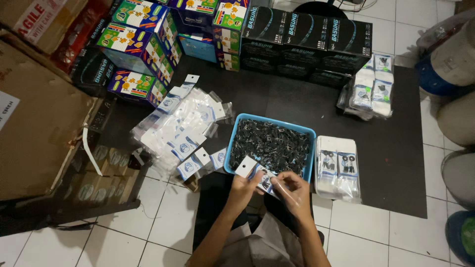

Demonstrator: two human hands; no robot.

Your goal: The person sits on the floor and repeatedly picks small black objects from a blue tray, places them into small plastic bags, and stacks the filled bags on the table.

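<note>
A white tiled floor (376, 232) is seen from above, with a dark mat (396, 148) spread over its middle. A large brown cardboard box (34, 128) is laid open along the mat's left edge. Along the far edge of the mat, a row of black cartons (307, 39) is stacked, and colourful printed boxes (143, 34) are piled at the far left corner. Rolled bundles (452, 64) are seen on the tiles off the mat's right edge.

Near the middle of the mat, toward its near edge, a blue plastic tray (309, 136) is set, filled with small black parts (269, 146). To the tray's left a loose heap of clear bags with white header cards (180, 123) is spread out. Just beside the tray's right wall a neat stack of filled packets (337, 168) is laid, and a second stack of filled packets (371, 86) is placed near the mat's far right corner.

At the tray's near edge a small clear packet with a white header card (255, 172) is held up between both hands. The left hand (242, 188) is closed on the packet's left side, fingers curled narrowly beneath it and the thumb on top. The right hand (292, 190) is closed on the packet's right end, its fingertips (277, 182) pinched together at the plastic. What is inside the packet cannot be made out.
</note>
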